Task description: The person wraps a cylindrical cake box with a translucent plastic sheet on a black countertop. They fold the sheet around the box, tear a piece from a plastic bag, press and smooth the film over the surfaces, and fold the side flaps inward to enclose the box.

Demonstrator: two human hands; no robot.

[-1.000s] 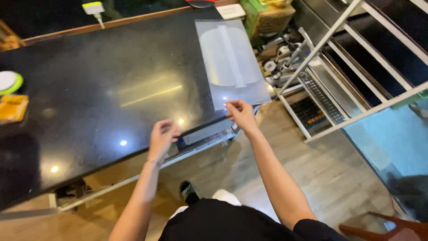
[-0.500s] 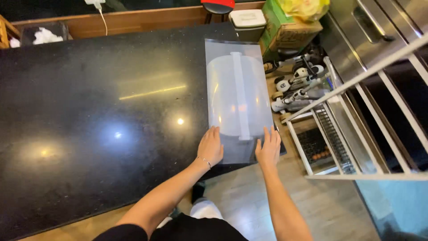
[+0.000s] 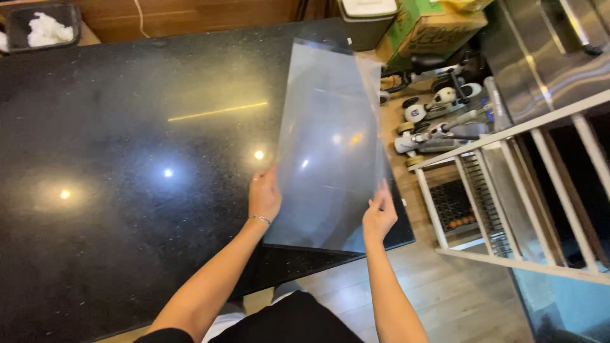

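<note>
The black tabletop (image 3: 127, 190) carries the clear plastic sheet (image 3: 330, 140), which has now been lifted off the surface at its near end. Left hand (image 3: 264, 195) and right hand (image 3: 379, 216) each grip a near edge, holding it tilted.

Clear, faintly milky plastic sheet (image 3: 327, 146) between the fingers; glossy black speckled surface (image 3: 127, 190) beneath; green cardboard box (image 3: 432, 28) beyond the fingers; white rack (image 3: 508, 190) right of them.
</note>
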